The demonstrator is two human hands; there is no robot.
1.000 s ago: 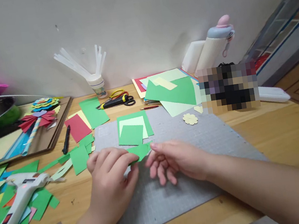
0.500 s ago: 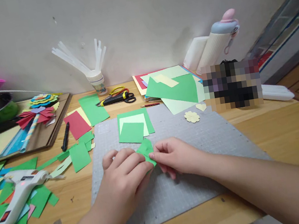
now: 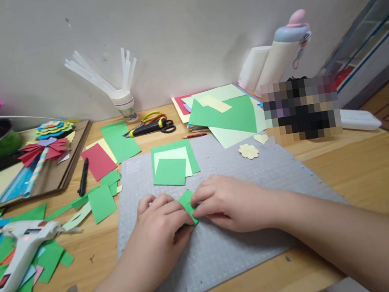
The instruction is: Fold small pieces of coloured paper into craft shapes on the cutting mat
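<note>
A small folded piece of green paper (image 3: 187,200) lies on the grey cutting mat (image 3: 246,245), mostly covered by my fingers. My left hand (image 3: 164,223) grips its left side, fingers curled and thumb near the lower edge. From the right, my right hand (image 3: 225,203) presses its fingertips on the paper's right side. Just beyond my hands, a green square (image 3: 169,172) overlaps a pale green sheet (image 3: 186,156), which rests on a larger green sheet (image 3: 194,161). A cream paper flower (image 3: 248,151) and a small cream heart-shaped piece (image 3: 261,139) are at the mat's far right.
A white glue gun (image 3: 20,255) lies among green scraps at left, near a black pen (image 3: 83,176). Scissors (image 3: 167,126) and a yellow-black cutter (image 3: 146,128) lie behind the mat. A paper cup (image 3: 124,105) holds glue sticks. A bottle (image 3: 278,58) leans at the back right.
The green paper has gone from slightly raised to flat on the mat. My right hand has turned palm down, its fingers now over the paper's right side.
</note>
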